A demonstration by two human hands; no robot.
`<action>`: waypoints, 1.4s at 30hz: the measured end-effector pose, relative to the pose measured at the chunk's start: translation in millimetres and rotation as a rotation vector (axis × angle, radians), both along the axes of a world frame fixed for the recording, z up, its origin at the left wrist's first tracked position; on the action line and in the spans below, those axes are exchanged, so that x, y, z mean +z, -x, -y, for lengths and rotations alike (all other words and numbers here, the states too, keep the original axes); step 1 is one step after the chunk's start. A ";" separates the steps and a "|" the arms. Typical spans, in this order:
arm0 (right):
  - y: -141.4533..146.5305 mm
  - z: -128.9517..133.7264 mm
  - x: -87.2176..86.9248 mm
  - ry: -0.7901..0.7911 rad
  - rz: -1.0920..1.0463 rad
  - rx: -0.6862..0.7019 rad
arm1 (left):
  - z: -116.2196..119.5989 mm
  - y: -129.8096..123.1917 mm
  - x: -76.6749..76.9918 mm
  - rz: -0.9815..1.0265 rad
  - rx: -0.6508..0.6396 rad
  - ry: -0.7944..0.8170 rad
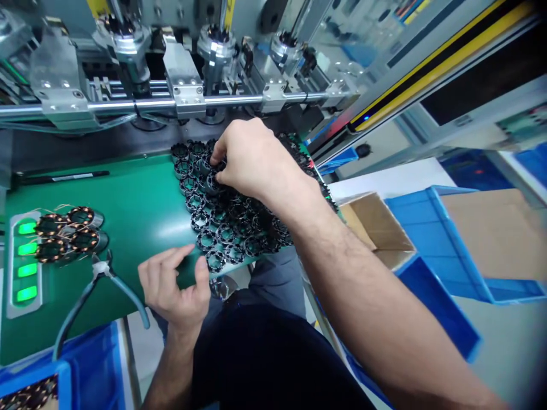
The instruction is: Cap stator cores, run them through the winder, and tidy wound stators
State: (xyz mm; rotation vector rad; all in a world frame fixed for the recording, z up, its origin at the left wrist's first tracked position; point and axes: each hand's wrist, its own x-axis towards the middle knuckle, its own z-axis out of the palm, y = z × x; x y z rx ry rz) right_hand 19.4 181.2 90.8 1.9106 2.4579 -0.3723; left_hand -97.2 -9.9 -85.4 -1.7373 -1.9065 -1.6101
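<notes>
Many black, ring-shaped stator cores [207, 239] stand packed together on the green worktop [141, 199]. Over the back of this group, my right hand [252, 156] pinches one stator core [212, 183] between thumb and fingers; the hand partly hides it. My left hand [177, 285] is at the front left of the group, holding nothing, thumb and fingers apart. Its fingertips are close to the nearest cores; whether they touch is unclear. Several stators wound with copper wire [81, 236] sit farther left, with blue-handled cutting pliers [102, 270] lying beside them.
A machine with metal spindles [216, 51] and a horizontal rod [235, 100] spans the back. A panel with green lights [26, 270] and a black pen [68, 176] lie left. At right are a cardboard box [380, 225] and blue bins [427, 228]; another blue bin [64, 378] is front left.
</notes>
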 end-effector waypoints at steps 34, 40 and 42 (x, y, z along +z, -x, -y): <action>-15.8 -26.7 -36.5 -0.075 -0.086 0.158 | 1.0 0.8 2.9 -0.071 -0.005 0.042; -106.7 17.8 28.6 -0.219 -0.259 0.117 | 1.7 0.6 3.1 -0.117 0.014 0.059; -167.1 30.6 33.2 -0.263 -0.259 0.050 | 1.3 -0.1 3.5 -0.140 0.029 0.061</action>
